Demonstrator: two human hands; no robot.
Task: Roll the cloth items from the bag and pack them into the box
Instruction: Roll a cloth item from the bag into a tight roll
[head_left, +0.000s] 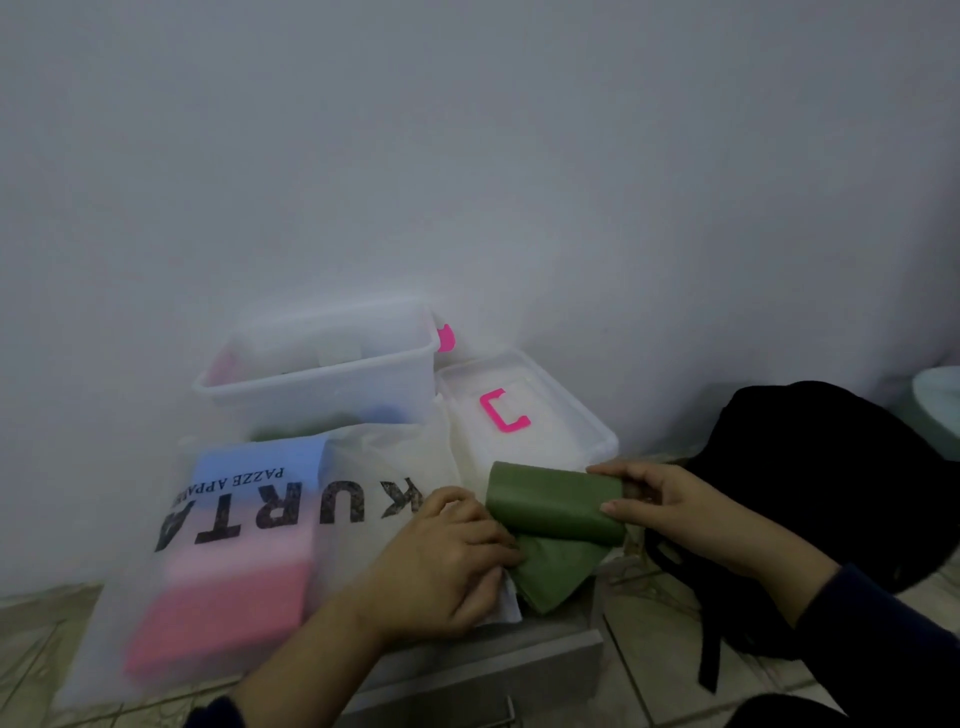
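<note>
A green cloth lies partly rolled in front of me, its loose tail spread toward me. My right hand pinches the roll's right end between thumb and fingers. My left hand lies on the roll's left side with curled fingers gripping the cloth. A frosted plastic bag printed "KURTA" lies to the left, with blue, pink and red folded cloths inside. The clear plastic box stands behind the bag against the wall; green and blue cloth shows faintly through its side.
The box's lid with a pink clip lies right of the box. A black backpack sits at the right on the tiled floor. A grey low surface edge runs under my hands. A white wall stands close behind.
</note>
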